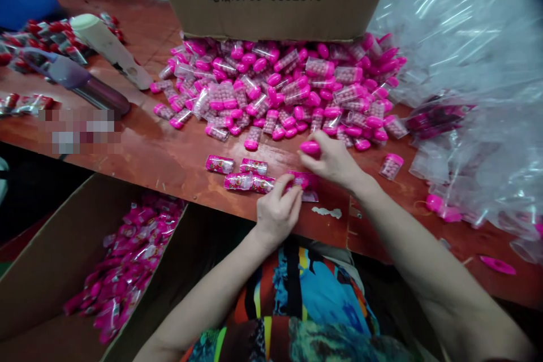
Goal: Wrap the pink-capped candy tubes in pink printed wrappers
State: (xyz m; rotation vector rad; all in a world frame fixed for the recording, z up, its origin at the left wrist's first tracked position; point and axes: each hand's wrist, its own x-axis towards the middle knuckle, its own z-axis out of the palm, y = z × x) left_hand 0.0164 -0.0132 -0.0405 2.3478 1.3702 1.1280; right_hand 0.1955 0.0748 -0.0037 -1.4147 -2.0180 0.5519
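Four wrapped tubes (238,182) lie on their sides on the red table (169,150), near its front edge, in two short rows just left of the hands. The front edge slopes down from left to right. Bare surface extends left of the rows, and a narrow bare strip separates them from the pile (275,93) behind. The pile is bounded at the back by the carton (271,5); bags (466,45) limit room on the right. Between the bags and the right forearm is a small bare area with one loose tube (391,167) on it. Below the front edge, at left, an open box (38,260) holds many pink pieces (136,260).

Wrapped tubes: long axes run left to right, roughly along the front edge.

Right hand (333,161): closed on a capped tube (310,149), above the table between the pile and the left hand (278,209). The pink cap points left; the body is hidden by the hand, so the tube's full axis cannot be confirmed.

Left hand: fingertips pinched on a pink sleeve (313,182) beside the wrapped tubes. Whether the sleeve contains a tube cannot be told.
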